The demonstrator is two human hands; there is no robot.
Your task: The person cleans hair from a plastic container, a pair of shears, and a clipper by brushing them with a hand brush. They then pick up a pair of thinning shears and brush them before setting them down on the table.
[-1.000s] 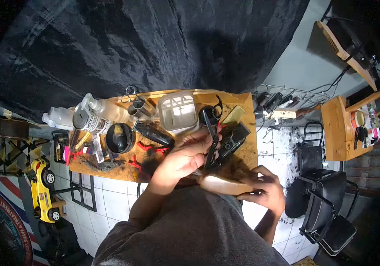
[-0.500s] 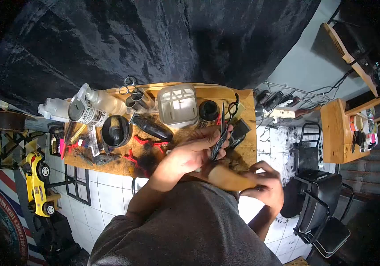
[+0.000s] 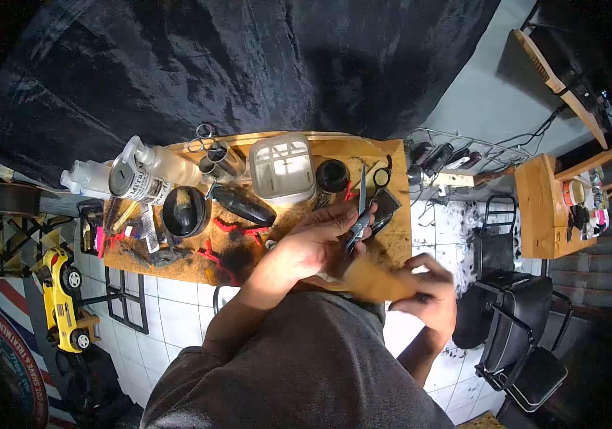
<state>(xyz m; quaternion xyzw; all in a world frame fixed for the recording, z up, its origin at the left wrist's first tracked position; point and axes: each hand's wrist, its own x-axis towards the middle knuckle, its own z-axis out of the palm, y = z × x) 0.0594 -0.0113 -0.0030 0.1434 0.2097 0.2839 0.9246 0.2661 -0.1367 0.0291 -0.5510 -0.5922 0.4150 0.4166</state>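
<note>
My left hand [image 3: 324,239] is closed around a pair of scissors [image 3: 361,207], held over the right part of the wooden table. A metal blade points up and away from the fingers, with a dark finger ring beside it. My right hand [image 3: 431,293], lower and to the right, grips a tan brush [image 3: 376,280] smeared by motion. Its far end reaches toward the scissors and the left hand. Just behind the scissors lie a black clipper-like device [image 3: 384,207] and a round black container [image 3: 332,176].
On the hair-strewn table [image 3: 402,247] stand a clear plastic box [image 3: 282,169], a black bowl [image 3: 185,211], a black hair clipper [image 3: 244,205], metal cups [image 3: 227,159], spray bottles [image 3: 170,164] and red clips [image 3: 209,255]. A black chair [image 3: 516,307] is at the right, a yellow toy car [image 3: 63,300] at the left.
The brush has swung slightly right, away from the left hand, and its near end has lifted. The scissors have turned a little in the left hand, which stays nearly in place.
</note>
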